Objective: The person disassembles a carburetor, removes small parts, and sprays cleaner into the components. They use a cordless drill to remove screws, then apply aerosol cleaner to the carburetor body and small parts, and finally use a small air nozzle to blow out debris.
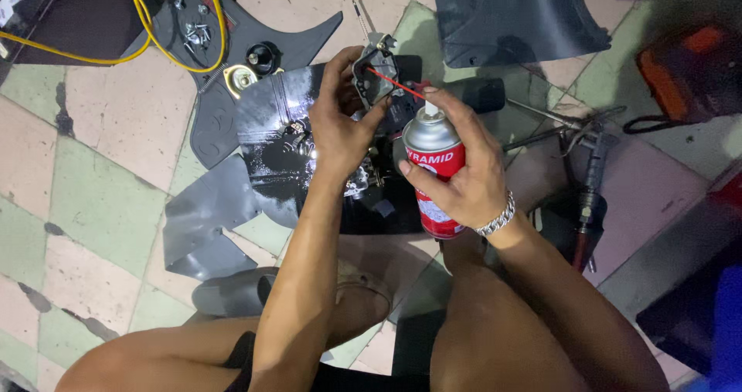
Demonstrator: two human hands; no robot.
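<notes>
Metal part [376, 66]: pinched in the left hand [338, 121], fingers curled around its edges, above a wet black panel [270, 129].
Spray can [434, 168]: gripped by the right hand [464, 168], forefinger on the nozzle; its red straw [393, 83] reaches the part.
Nearby: loose screws [195, 32], yellow cable [147, 28].

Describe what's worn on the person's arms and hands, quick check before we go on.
Both forearms are bare, no sleeves and no gloves. The right hand has a chunky silver chain bracelet at the wrist. The left hand wears nothing visible: no ring, watch or band.
</notes>
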